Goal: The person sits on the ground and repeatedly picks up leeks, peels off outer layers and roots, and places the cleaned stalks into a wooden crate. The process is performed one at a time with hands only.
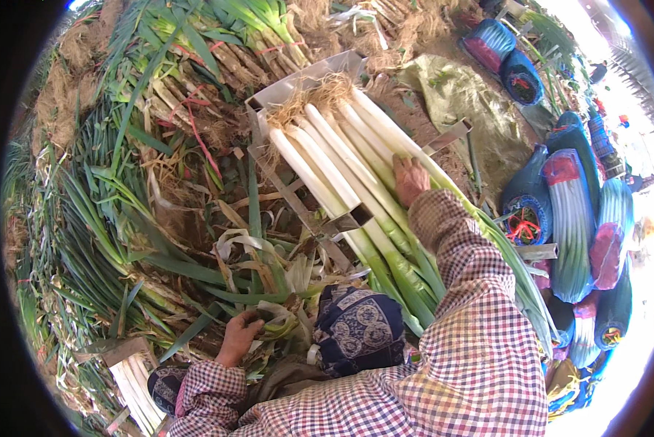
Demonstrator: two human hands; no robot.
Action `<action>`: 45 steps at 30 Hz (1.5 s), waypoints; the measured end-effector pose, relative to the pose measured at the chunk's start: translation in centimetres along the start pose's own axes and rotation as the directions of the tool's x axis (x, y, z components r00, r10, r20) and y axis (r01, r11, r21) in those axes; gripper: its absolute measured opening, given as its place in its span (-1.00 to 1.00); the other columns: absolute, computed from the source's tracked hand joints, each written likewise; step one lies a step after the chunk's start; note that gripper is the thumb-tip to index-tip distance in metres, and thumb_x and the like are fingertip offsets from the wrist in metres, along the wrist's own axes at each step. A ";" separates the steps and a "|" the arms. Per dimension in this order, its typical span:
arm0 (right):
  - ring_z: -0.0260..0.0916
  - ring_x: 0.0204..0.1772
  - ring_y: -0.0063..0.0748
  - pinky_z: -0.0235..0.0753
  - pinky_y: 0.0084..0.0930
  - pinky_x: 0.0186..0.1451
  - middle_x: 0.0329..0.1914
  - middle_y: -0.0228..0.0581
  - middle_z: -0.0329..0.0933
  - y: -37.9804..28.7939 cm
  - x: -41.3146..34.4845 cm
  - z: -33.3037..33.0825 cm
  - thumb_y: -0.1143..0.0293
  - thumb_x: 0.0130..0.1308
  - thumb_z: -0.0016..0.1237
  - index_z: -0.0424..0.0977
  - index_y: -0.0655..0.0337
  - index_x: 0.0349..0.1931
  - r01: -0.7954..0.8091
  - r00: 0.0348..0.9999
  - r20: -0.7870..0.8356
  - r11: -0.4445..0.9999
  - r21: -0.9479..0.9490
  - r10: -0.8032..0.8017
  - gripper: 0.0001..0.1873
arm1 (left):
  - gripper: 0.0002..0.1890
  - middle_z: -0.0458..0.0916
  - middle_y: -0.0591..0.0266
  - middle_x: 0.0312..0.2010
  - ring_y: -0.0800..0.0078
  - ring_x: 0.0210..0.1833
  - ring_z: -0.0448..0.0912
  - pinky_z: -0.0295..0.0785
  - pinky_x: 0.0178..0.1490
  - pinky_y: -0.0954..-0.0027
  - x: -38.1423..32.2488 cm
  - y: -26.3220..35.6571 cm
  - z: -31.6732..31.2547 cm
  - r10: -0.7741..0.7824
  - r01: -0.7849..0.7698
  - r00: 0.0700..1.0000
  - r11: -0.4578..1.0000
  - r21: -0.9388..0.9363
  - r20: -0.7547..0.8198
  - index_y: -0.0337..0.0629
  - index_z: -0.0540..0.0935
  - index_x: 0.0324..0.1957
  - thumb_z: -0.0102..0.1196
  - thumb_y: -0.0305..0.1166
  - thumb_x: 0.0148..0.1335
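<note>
Long green onions point(332, 158) with white shanks lie side by side in a metal frame point(299, 84), roots against its far end plate and green leaves towards me. On the shanks rests my right hand point(412, 177), fingers pointing away from me; whether they grip a stalk cannot be told. My left hand point(239, 334) hovers by my knee, fingers loosely curled and thumb apart, with nothing seen in it. Just right of it are pale peeled leaf scraps point(277, 322). A navy patterned cloth covers my knee point(359, 330) near the onion leaves.
Untrimmed onions in tied bundles point(223, 49) lie ahead and leftward. At right are several blue net-wrapped onion bundles point(570, 224). A woven plastic sheet point(463, 104) lies beyond the frame, whose metal uprights point(354, 218) stick up. More white shanks point(136, 393) sit at lower left.
</note>
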State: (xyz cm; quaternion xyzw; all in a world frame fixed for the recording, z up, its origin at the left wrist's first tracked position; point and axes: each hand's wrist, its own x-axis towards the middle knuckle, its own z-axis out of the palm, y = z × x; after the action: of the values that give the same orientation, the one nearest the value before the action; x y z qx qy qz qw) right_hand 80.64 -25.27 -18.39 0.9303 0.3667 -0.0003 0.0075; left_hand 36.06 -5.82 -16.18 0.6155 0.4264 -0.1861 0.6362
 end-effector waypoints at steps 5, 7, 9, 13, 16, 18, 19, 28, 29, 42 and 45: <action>0.48 -0.11 -0.06 0.54 -0.24 -0.17 -0.11 0.00 0.48 -0.4 1.4 0.9 0.44 0.20 -0.24 0.39 0.37 -0.07 0.134 0.990 0.075 0.934 -0.333 -0.115 -0.69 | -0.60 0.56 -0.02 -0.20 0.36 -0.25 0.56 0.47 -0.21 0.35 -0.5 0.9 -1.2 0.047 -0.042 0.996 0.997 0.065 -0.073 -0.49 0.43 0.04 0.04 -0.37 0.25; 0.54 -0.20 -0.08 0.55 -0.25 -0.22 -0.19 0.00 0.53 -2.4 1.4 -0.1 0.43 0.20 -0.22 0.42 0.35 -0.14 0.242 0.959 0.273 0.717 -0.654 -0.075 -0.73 | -0.62 0.60 0.07 -0.33 0.45 -0.33 0.55 0.42 -0.26 0.43 -0.8 0.5 -2.4 0.053 -0.048 0.993 0.997 0.053 -0.109 -0.49 0.49 -0.05 0.07 -0.35 0.19; 0.57 -0.29 -0.13 0.57 -0.26 -0.26 -0.31 0.00 0.56 -0.5 3.5 1.1 0.42 0.21 -0.20 0.46 0.33 -0.22 0.280 0.945 0.300 0.807 -0.520 -0.135 -0.77 | -0.66 0.60 0.11 -0.43 0.48 -0.41 0.53 0.41 -0.30 0.45 -1.9 1.0 -4.0 0.104 -0.096 0.979 0.994 0.056 -0.174 -0.47 0.53 -0.12 0.07 -0.36 0.16; 0.56 -0.19 -0.08 0.55 -0.19 -0.18 -0.25 -0.09 0.58 0.1 6.3 1.6 0.37 0.15 -0.18 0.56 0.17 -0.35 0.327 0.921 0.337 0.858 -0.396 -0.196 -0.79 | -0.62 0.61 0.09 -0.37 0.50 -0.35 0.54 0.44 -0.28 0.47 -6.2 -0.2 -7.7 0.083 -0.105 0.932 0.993 -0.044 -0.354 -0.44 0.50 -0.06 0.09 -0.33 0.18; 0.54 -0.22 -0.11 0.55 -0.23 -0.24 -0.34 -0.16 0.56 3.0 8.4 5.1 0.33 0.11 -0.10 0.54 0.14 -0.35 0.285 0.923 0.373 0.811 -0.511 -0.090 -0.82 | -0.60 0.60 0.12 -0.29 0.49 -0.32 0.56 0.49 -0.24 0.47 -10.6 -0.8 -10.9 0.133 -0.248 0.866 0.951 -0.183 -0.482 -0.40 0.46 0.02 0.10 -0.34 0.20; 0.51 -0.25 -0.15 0.54 -0.26 -0.29 -0.42 -0.23 0.54 8.7 8.4 6.3 0.32 0.09 -0.03 0.52 0.13 -0.31 0.145 0.963 0.266 0.904 -0.401 -0.037 -0.82 | -0.62 0.59 0.12 -0.25 0.46 -0.31 0.59 0.52 -0.25 0.49 -12.6 -1.0 -14.0 0.185 -0.310 0.854 0.931 -0.190 -0.485 -0.38 0.47 0.01 0.09 -0.32 0.22; 0.51 -0.27 -0.20 0.53 -0.30 -0.29 -0.39 -0.19 0.55 11.0 8.6 5.2 0.32 0.12 -0.04 0.53 0.18 -0.25 0.070 0.959 0.281 0.988 -0.134 -0.030 -0.78 | -0.65 0.59 0.12 -0.21 0.44 -0.31 0.60 0.54 -0.26 0.50 -14.1 -1.5 -14.8 0.166 -0.326 0.844 0.914 -0.241 -0.510 -0.36 0.49 -0.01 0.09 -0.33 0.23; 0.50 -0.14 -0.45 0.58 -0.59 -0.13 -0.03 -0.09 0.49 -15.9 8.1 -20.0 0.41 0.30 -0.08 0.39 0.33 0.06 0.345 0.900 -0.430 0.717 0.605 -0.070 -0.66 | -0.69 0.60 0.12 -0.29 0.42 -0.32 0.61 0.54 -0.23 0.44 -20.9 -7.4 -17.5 0.101 -0.641 0.681 0.560 -0.524 -0.725 -0.34 0.48 -0.03 0.04 -0.36 0.26; 0.49 -0.05 -0.38 0.55 -0.52 -0.02 0.04 -0.09 0.47 -22.7 5.6 -19.6 0.42 0.32 -0.12 0.34 0.25 0.14 0.454 0.891 -0.369 0.561 0.692 -0.266 -0.62 | -0.68 0.60 0.12 -0.28 0.42 -0.32 0.61 0.53 -0.25 0.46 -21.7 -6.9 -16.9 0.095 -0.640 0.665 0.583 -0.501 -0.740 -0.34 0.46 0.00 0.03 -0.37 0.26; 0.39 -0.36 -0.14 0.37 -0.20 -0.30 -0.37 0.04 0.45 -56.2 -12.8 14.7 0.23 0.24 0.01 0.40 0.52 -0.29 0.116 0.688 0.559 0.830 0.546 -0.464 -0.61 | -0.57 0.54 0.12 -0.15 0.53 -0.17 0.51 0.44 -0.10 0.56 -28.5 -9.9 -14.5 0.069 -0.517 0.767 0.655 -0.551 -0.638 -0.36 0.40 0.10 0.13 -0.46 0.20; 0.24 -0.58 -0.36 0.21 -0.26 -0.48 -0.61 -0.18 0.34 -57.2 -13.6 13.4 0.20 0.18 0.08 0.38 0.47 -0.53 -0.114 0.651 0.597 0.717 0.688 -0.469 -0.58 | -0.59 0.55 0.11 -0.15 0.50 -0.16 0.52 0.45 -0.09 0.49 -28.2 -10.4 -14.6 0.107 -0.511 0.764 0.703 -0.495 -0.636 -0.37 0.42 0.09 0.12 -0.46 0.20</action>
State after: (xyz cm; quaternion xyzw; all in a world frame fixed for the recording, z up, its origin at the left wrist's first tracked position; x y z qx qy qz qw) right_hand 31.73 7.05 -32.50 0.7393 0.4015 -0.5091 -0.1818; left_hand 7.62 -1.94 0.85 0.4501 0.5155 0.2772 0.6744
